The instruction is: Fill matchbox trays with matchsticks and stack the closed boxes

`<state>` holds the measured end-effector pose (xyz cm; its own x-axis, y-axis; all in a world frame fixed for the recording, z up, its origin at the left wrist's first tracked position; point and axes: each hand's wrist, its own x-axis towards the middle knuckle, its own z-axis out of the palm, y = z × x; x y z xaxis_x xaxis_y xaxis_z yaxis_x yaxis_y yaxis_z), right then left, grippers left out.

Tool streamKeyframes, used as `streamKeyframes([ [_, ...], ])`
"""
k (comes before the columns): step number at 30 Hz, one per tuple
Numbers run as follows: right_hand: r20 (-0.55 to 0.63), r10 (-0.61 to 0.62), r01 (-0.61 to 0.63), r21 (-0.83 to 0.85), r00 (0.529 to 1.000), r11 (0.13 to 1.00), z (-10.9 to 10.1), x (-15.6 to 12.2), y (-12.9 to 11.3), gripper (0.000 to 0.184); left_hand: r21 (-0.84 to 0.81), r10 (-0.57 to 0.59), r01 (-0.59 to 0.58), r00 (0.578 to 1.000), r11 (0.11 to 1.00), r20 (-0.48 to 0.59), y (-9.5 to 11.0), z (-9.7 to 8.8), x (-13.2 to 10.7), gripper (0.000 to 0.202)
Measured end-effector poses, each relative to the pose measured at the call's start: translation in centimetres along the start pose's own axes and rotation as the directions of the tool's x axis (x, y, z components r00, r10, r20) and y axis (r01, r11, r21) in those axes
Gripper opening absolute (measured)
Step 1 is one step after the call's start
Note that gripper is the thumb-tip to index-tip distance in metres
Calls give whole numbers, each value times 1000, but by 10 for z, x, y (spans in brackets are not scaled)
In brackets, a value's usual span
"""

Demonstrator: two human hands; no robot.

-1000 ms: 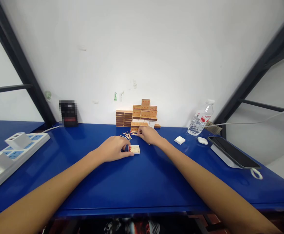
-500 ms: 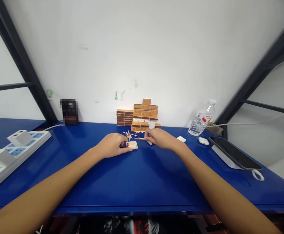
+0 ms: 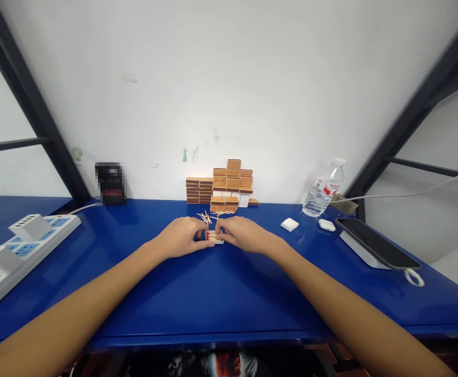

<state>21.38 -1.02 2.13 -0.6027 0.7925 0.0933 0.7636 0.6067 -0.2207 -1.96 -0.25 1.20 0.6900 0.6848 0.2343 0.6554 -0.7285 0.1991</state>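
A small open matchbox tray (image 3: 214, 237) with red-tipped matches lies on the blue table (image 3: 221, 293). My left hand (image 3: 182, 236) grips its left end with curled fingers. My right hand (image 3: 241, 234) is closed at its right end, fingers pinched over the tray; whether they hold a match is hidden. Loose matches (image 3: 208, 217) lie scattered just behind the tray. A stack of orange-brown matchboxes (image 3: 224, 184) stands against the wall behind them.
A white power strip (image 3: 14, 246) sits at the left. A dark box (image 3: 111, 183) stands by the wall. At the right are a water bottle (image 3: 325, 188), a small white square (image 3: 289, 225), a white earbud case (image 3: 326, 225) and a phone on a stand (image 3: 376, 245).
My right hand has come back from the loose matches near the stack to the right end of the tray. My left hand has stayed on the tray.
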Motion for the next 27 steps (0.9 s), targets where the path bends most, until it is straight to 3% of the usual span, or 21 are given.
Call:
streamKeyframes([
  [10, -1, 24, -24, 4, 1000, 1000, 3, 2, 3, 9, -16, 3, -4, 1000, 1000, -9, -3, 1, -1, 36],
  [18, -8, -23, 24, 112, 1000, 993, -1, 0, 13, 6, -8, 26, -27, 1000, 1000, -11, -5, 2, 0, 33],
  [27, 15, 31, -32, 69, 999, 997, 5, 1, 8, 13, 20, 31, -32, 999, 999, 29, -6, 2, 0, 35],
])
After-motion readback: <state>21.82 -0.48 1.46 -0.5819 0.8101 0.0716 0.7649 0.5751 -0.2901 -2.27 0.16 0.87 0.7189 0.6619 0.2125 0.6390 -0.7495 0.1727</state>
